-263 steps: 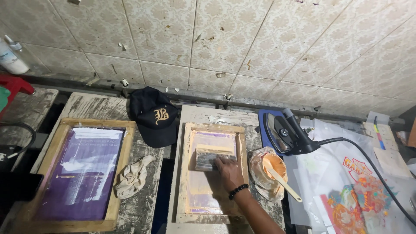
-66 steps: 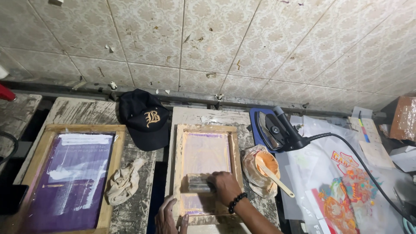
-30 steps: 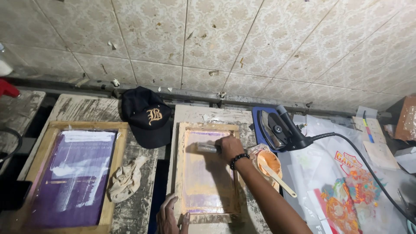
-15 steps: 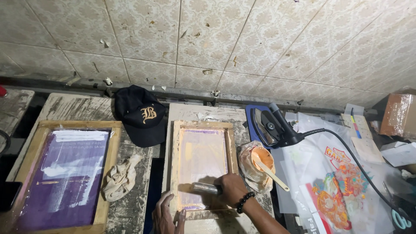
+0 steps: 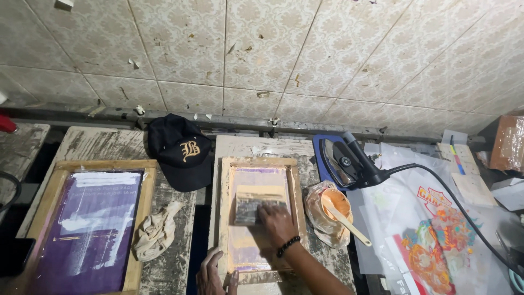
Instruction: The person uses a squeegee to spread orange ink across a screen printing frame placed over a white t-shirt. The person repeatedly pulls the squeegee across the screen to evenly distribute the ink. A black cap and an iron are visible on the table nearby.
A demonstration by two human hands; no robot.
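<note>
Workbench [image 5: 109,145]; fingers [image 5: 268,210] gripping squeegee [image 5: 254,206].

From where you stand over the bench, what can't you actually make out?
- Head view: right hand covers part of the squeegee on the wooden screen frame.
- Left hand: cut off by the bottom edge.
- Paste cup: contents half hidden by plastic wrap.
- Purple screen: lower end cropped.
</note>
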